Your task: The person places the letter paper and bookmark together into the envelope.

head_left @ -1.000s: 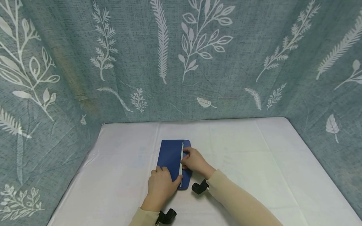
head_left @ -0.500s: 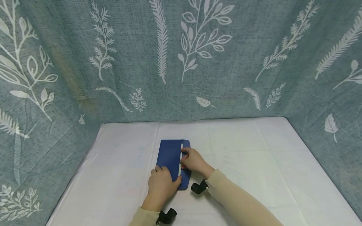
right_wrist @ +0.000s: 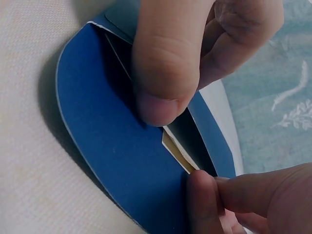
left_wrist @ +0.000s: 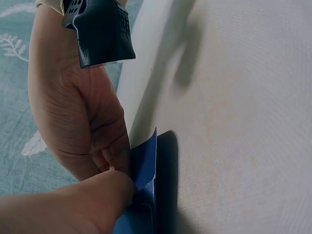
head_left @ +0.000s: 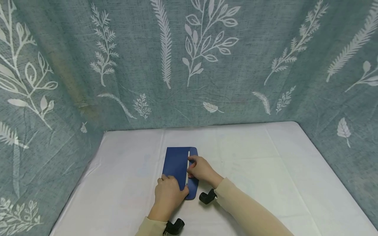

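A blue envelope (head_left: 177,162) lies on the white cloth, its round-cornered flap (right_wrist: 102,112) spread out to the right. From its mouth shows a narrow edge of cream paper (right_wrist: 179,152). My left hand (head_left: 169,193) grips the near left part of the envelope, thumb at the near end of the mouth. My right hand (head_left: 203,168) pinches the paper's edge, thumb and fingers bent at the middle of the mouth. In the left wrist view both hands meet at the envelope (left_wrist: 144,168). Most of the paper is hidden inside.
A white cloth (head_left: 251,170) covers the table. Grey-green curtains (head_left: 189,98) with white leaf prints hang behind it and at both sides. A black camera sits on each wrist, one by the left sleeve (head_left: 152,226), one by the right sleeve (head_left: 245,205).
The strip of paper showing at the mouth has become narrower and shorter, deeper in the envelope. My right hand has shifted slightly left with it; my left hand stays in place.
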A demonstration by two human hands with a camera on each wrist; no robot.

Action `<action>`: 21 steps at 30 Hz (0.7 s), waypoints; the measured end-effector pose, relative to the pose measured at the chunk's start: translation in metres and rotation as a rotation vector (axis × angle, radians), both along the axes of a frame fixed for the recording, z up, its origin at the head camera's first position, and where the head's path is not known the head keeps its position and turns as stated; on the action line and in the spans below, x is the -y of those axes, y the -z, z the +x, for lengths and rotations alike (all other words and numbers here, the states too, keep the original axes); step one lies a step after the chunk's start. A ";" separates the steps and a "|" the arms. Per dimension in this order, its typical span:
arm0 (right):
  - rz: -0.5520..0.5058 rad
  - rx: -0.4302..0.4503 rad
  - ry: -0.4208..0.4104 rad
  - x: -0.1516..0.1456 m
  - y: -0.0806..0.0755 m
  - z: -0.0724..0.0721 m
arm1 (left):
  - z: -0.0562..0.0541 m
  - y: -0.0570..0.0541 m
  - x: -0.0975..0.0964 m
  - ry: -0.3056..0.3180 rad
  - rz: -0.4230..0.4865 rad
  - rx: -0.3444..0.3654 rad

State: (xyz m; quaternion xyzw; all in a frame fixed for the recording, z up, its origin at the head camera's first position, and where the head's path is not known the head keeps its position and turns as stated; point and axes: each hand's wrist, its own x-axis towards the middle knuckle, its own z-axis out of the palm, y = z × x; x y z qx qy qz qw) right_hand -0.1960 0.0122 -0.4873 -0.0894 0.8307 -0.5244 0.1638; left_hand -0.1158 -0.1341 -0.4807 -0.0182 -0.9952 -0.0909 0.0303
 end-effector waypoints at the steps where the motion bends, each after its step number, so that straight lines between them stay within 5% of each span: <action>1: 0.000 -0.002 0.002 0.000 0.000 -0.001 | -0.001 0.000 0.001 0.002 -0.002 -0.006; 16: -0.028 -0.037 -0.030 -0.003 0.008 0.002 | -0.003 0.003 0.001 0.011 -0.029 -0.018; 21: 0.045 -0.175 -0.073 -0.019 0.005 0.010 | 0.000 0.002 -0.002 -0.001 -0.031 -0.038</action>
